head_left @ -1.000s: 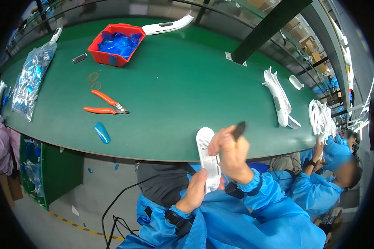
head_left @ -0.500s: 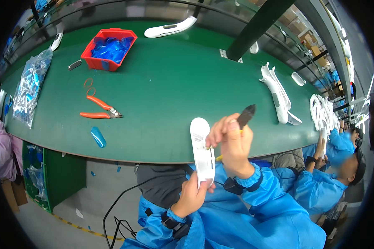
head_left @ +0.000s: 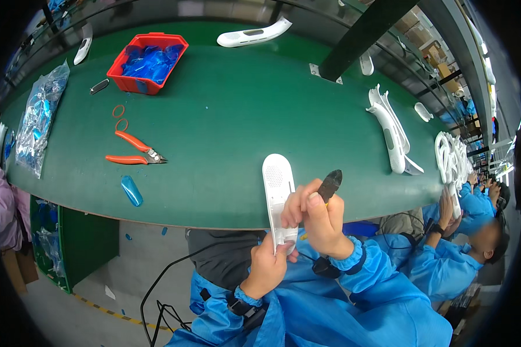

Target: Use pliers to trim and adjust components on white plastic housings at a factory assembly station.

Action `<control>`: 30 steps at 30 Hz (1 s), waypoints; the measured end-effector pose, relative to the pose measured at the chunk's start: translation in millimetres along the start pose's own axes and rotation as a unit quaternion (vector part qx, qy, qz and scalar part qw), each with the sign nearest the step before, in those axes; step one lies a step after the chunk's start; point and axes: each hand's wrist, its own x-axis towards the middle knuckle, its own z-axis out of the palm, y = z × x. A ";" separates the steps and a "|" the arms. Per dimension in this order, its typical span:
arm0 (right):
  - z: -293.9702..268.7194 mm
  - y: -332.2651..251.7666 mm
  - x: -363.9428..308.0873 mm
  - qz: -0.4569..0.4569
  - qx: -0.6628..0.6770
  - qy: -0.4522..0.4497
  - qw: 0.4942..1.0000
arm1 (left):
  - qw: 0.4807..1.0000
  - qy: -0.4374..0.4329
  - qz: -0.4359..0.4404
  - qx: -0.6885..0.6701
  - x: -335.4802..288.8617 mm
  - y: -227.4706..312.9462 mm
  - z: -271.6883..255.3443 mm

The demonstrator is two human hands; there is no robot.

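My left hand (head_left: 266, 266) is closed round the near end of a long white plastic shell (head_left: 278, 173), which has a rounded far end with a patch of tiny holes. The shell points away from me across the table's front edge. My right hand (head_left: 321, 222) grips a slim tool (head_left: 331, 184) with a dark, flat, pointed tip and some yellow showing at the fingers. That tip points up and away from the shell, while the right fingertips touch or nearly touch the shell's right side. The grip hides most of the tool's handle.
Orange-handled cutters (head_left: 136, 151) and a blue film-covered piece (head_left: 131, 191) lie left on the green table (head_left: 214, 144). Beyond stands a red bin (head_left: 117, 69) of blue film. White shells (head_left: 391, 133) lie right, near a post (head_left: 353, 49). A co-worker (head_left: 431, 260) sits at right.
My right hand has come down and slightly left, bringing the tool's dark tip lower. The left hand keeps its hold on the shell. The whole view has shifted a little.
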 end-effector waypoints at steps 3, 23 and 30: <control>-1.3 0.8 -4.6 -0.007 -0.031 -0.007 0.999 | 1.000 0.002 0.002 -0.007 0.1 -1.5 0.5; 3.0 -0.5 -2.2 -0.014 0.027 0.015 0.999 | 1.000 -0.003 -0.005 -0.018 0.1 -3.0 -1.9; 0.8 1.2 -3.1 -0.033 0.000 -0.009 0.999 | 1.000 -0.005 0.001 -0.014 0.7 -3.2 -2.3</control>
